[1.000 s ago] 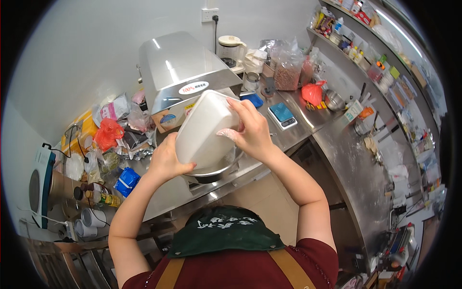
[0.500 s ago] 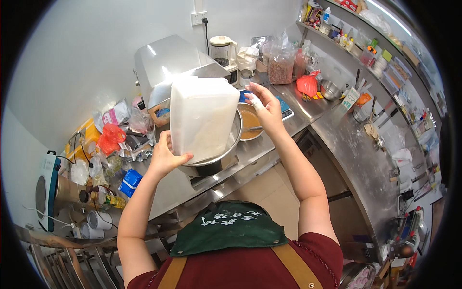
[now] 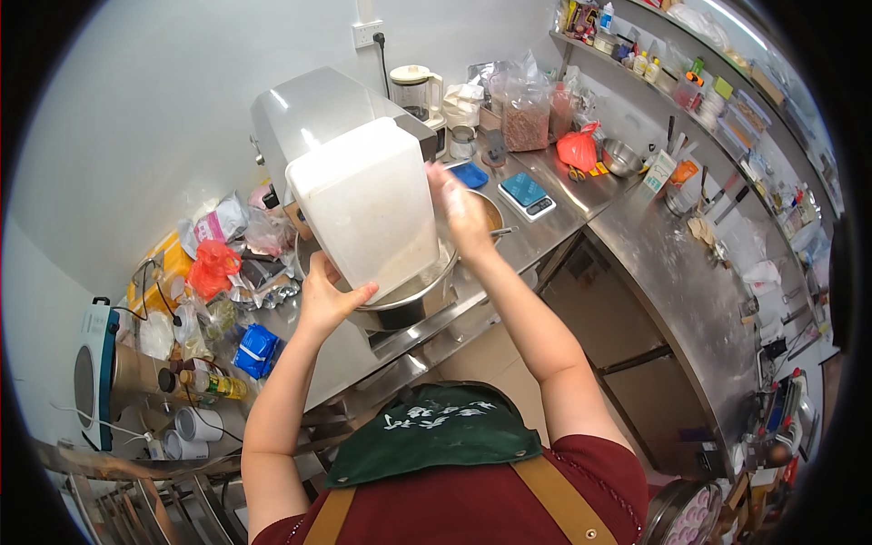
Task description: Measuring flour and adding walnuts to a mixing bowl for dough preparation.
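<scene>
A white translucent plastic bin is tipped over a large metal mixing bowl, its base turned up toward me. My left hand grips its lower left edge, thumb on the outside. At its right side is my right hand, fingers stretched out and slightly blurred; whether it touches the bin I cannot tell. What is inside the bin is hidden. Behind my right hand a smaller bowl of brown mixture shows in part, with a metal handle over its rim.
A silver machine with a sloped cover stands behind the bin. To the right lie a digital scale and a blue scoop. Bags, a blue packet and bottles crowd the left. A steel counter curves along the right.
The bin has tilted further left over the bowl. My right hand has swung inward to the bin's side, and the scale is now uncovered.
</scene>
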Available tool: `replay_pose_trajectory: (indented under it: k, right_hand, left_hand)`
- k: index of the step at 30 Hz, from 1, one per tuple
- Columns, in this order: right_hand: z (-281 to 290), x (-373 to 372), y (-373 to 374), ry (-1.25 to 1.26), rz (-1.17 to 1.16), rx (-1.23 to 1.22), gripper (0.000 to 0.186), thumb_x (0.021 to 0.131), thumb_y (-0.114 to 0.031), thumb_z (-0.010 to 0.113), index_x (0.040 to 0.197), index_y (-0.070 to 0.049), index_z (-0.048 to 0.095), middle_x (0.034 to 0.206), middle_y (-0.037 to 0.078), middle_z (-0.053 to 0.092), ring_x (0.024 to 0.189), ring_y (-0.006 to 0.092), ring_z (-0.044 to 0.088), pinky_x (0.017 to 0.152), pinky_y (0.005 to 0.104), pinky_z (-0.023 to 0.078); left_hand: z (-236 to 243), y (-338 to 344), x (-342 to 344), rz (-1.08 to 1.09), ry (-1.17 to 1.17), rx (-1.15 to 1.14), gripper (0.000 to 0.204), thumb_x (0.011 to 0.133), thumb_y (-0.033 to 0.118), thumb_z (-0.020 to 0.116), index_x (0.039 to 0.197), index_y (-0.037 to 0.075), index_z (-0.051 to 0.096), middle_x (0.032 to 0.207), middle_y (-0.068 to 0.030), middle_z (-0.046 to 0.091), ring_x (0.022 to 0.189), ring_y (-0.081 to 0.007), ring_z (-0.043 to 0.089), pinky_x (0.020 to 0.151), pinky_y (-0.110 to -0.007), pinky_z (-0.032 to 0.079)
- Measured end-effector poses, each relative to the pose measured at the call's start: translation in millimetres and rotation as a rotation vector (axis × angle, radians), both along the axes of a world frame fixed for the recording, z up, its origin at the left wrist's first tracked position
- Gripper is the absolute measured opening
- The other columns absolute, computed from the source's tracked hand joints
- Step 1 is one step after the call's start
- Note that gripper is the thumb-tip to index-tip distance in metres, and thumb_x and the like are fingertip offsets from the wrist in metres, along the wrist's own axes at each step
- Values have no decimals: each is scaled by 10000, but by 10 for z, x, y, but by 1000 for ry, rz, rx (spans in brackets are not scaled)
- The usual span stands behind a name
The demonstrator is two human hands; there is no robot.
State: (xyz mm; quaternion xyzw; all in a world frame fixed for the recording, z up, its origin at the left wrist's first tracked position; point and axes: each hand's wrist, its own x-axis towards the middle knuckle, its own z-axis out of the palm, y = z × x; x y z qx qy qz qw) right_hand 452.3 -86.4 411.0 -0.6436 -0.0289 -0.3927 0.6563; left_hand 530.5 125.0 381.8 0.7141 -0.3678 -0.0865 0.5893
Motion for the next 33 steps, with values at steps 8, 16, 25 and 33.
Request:
replay_pose_trajectory:
  k: [8, 16, 25, 33]
  right_hand:
    - [36, -171, 102, 109, -86, -325, 388, 874, -206, 343, 1174, 36, 389, 1173, 116, 443, 1104, 180, 391, 940, 281, 255]
    - [313, -151, -364, 104, 77, -28, 407, 881, -256, 366, 1145, 51, 410, 1135, 146, 472, 1056, 195, 451, 911, 293, 327]
    - [210, -127, -509, 119, 119, -131, 378, 865, -231, 420, 1111, 55, 441, 1060, 123, 519, 988, 165, 488, 869, 265, 363]
    - [517, -108, -537, -10, -159, -213, 351, 864, -198, 401, 1096, 60, 451, 1052, 133, 528, 983, 169, 489, 861, 265, 358]
  left_hand:
    - [-25, -132, -90, 260, -266, 184, 665, 505, 272, 769, 959, -78, 432, 890, -205, 561, 893, -287, 547, 777, -338, 429]
    - [68, -201, -313, 224, 0, -5, 668, 543, 301, 757, 986, -80, 433, 903, -203, 569, 853, -232, 564, 734, -306, 443]
    - [12, -350, -422, 310, 95, -169, 674, 565, 277, 750, 1013, -98, 414, 908, -183, 548, 831, -227, 544, 723, -298, 435]
    - [132, -449, -534, 310, 197, -254, 660, 581, 284, 742, 1016, -98, 425, 925, -175, 538, 833, -211, 530, 757, -290, 408]
